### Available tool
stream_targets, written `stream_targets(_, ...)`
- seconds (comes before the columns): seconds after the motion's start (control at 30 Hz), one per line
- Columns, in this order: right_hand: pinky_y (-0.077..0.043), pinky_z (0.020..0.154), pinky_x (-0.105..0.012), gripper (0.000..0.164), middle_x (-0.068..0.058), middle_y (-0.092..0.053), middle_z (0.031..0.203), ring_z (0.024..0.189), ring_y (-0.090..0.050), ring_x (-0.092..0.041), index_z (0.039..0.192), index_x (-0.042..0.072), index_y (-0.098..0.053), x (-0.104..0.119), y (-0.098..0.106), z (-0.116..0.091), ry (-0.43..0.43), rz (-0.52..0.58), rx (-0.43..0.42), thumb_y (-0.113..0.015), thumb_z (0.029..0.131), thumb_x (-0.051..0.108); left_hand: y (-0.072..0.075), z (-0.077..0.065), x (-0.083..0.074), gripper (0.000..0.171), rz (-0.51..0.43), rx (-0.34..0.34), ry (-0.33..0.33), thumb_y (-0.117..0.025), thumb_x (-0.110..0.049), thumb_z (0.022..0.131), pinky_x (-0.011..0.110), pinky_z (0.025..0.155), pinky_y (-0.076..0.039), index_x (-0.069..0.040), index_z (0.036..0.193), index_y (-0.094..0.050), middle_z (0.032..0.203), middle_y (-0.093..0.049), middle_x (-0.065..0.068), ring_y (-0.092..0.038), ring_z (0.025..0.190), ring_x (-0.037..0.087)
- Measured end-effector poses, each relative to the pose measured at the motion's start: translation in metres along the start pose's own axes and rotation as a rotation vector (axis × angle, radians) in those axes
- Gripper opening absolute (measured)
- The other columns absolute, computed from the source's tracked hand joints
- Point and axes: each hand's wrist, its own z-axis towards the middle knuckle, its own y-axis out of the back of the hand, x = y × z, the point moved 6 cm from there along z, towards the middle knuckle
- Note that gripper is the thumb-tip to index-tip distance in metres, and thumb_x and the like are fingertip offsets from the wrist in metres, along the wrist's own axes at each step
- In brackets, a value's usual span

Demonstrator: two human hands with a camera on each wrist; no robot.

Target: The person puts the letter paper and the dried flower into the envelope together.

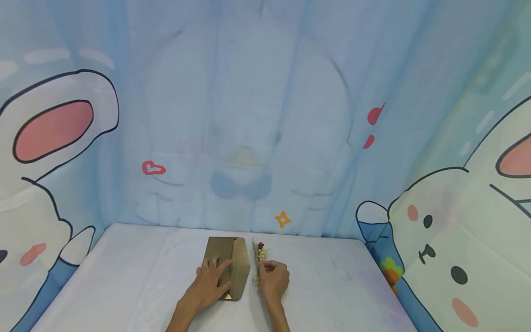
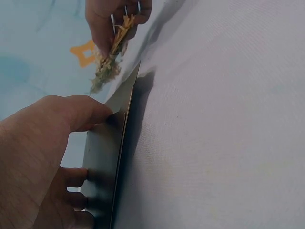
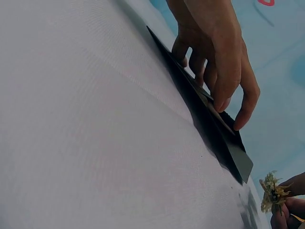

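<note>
A gold-brown envelope [image 1: 241,272] lies on the table, its pointed flap raised along the right side. My left hand [image 1: 207,283] rests on it with spread fingers. The left wrist view has the thumb and fingertips against the envelope [image 2: 106,157]. Just right of it, my right hand [image 1: 274,280] pinches a small bunch of dried flowers [image 1: 260,252] by its stems. One dark red bloom and pale sprigs point away from me. From the right wrist, the flower heads [image 3: 271,193] show beside the fingertips, past the envelope's end.
A white cloth [image 1: 340,281] covers the table. Behind its far edge hangs a blue curtain [image 1: 249,115] printed with cartoon rabbits, which also closes in the left and right sides.
</note>
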Motion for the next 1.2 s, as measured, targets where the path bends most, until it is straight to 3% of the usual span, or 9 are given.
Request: stream_targets(1.2,-0.048,0.054,-0.026,0.011,-0.001,-0.072,0.060,0.053,-0.058,-0.007,0.070,0.007,-0.081,0.024,-0.030,-0.022,0.054,0.063,0.122,-0.085,0.080,0.004,0.000,0.002,0.001,0.061,0.025,-0.007,-0.008,-0.073,-0.025,0.100,0.087,0.117,-0.027,-0.020,0.158,-0.055,0.166,-0.041,0.035,-0.031,0.153,0.070)
